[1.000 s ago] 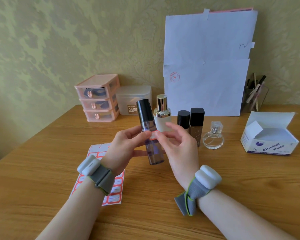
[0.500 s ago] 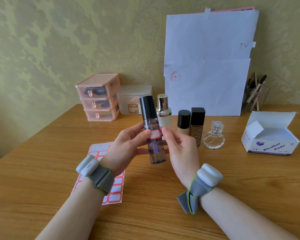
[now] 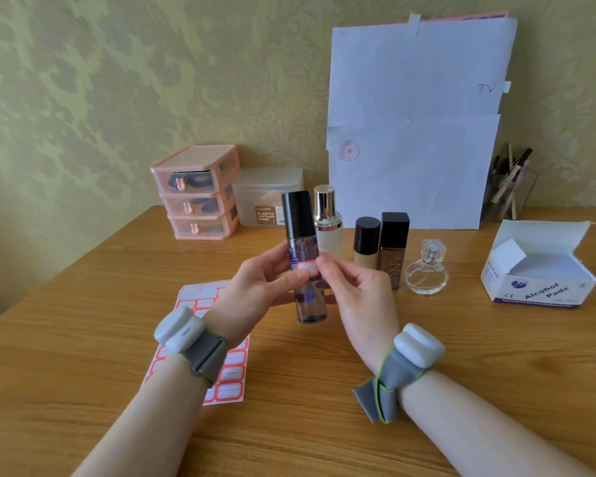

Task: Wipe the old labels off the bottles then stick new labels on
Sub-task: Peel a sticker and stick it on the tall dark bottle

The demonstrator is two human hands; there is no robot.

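A tall purple-tinted bottle (image 3: 309, 301) with a black cap is held upright above the table in my left hand (image 3: 258, 287). A small red-bordered white label (image 3: 307, 268) sits on the bottle's front. My right hand (image 3: 355, 290) presses the label's right edge with thumb and fingertips. The sheet of red-bordered labels (image 3: 227, 373) lies flat under my left wrist. Behind the held bottle stand a white bottle with a gold cap (image 3: 327, 218), two foundation bottles (image 3: 367, 244) (image 3: 393, 249) and a round clear perfume bottle (image 3: 426, 270).
An open box of alcohol pads (image 3: 537, 270) sits at the right. A pink drawer unit (image 3: 197, 194) and a plastic container (image 3: 269, 197) stand at the back left. White papers (image 3: 413, 132) lean on the wall beside a pen holder (image 3: 510, 191).
The bottle has shifted slightly left and stands more upright. The label, earlier hidden by my right fingers, now shows on the bottle's front, with my right fingers at its edge.
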